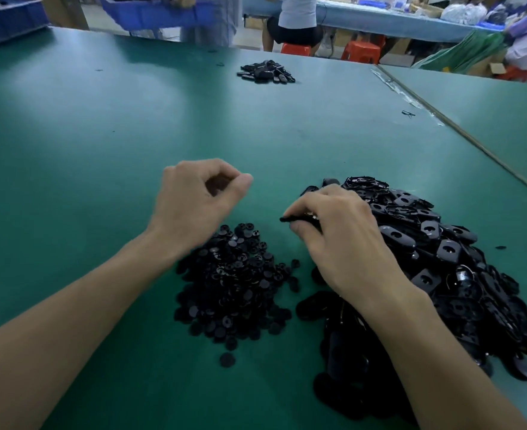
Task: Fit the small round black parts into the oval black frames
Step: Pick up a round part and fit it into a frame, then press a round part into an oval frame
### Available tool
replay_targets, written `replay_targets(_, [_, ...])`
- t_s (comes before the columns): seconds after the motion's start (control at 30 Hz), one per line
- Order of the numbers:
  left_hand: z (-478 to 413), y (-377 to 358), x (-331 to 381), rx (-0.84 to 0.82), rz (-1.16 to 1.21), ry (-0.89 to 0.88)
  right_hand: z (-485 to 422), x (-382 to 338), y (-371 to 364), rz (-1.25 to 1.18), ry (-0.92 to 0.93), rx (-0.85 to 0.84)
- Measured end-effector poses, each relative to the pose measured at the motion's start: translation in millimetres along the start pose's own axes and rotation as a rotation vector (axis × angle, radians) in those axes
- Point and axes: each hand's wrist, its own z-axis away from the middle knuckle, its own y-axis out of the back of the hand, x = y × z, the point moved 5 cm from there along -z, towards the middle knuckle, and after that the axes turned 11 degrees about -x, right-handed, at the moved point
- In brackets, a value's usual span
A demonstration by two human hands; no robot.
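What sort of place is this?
Likely a factory assembly floor: heaps of round parts and oval frames on a green worktable, blue bins, other workers at a bench behind.

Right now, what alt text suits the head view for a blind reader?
A person's right hand pinches an oval black frame at the edge of a heap of frames. The left hand, fingers curled, is near a pile of small round black parts on a green table.

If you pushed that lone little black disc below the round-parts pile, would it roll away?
Probably not: the lone disc lies flat on the green table, so it would likely slide. It looks small and thin, so probably light.
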Motion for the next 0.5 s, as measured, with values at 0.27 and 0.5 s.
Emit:
replay_targets(0.27, [12, -29, 33, -0.350, 0.532, -0.048, 7, 10, 3, -0.470, 0.021, 0.069])
replay_targets(0.5, [12, -31, 29, -0.334, 0.665, 0.054, 7, 16, 0, -0.714, -0.015, 0.027])
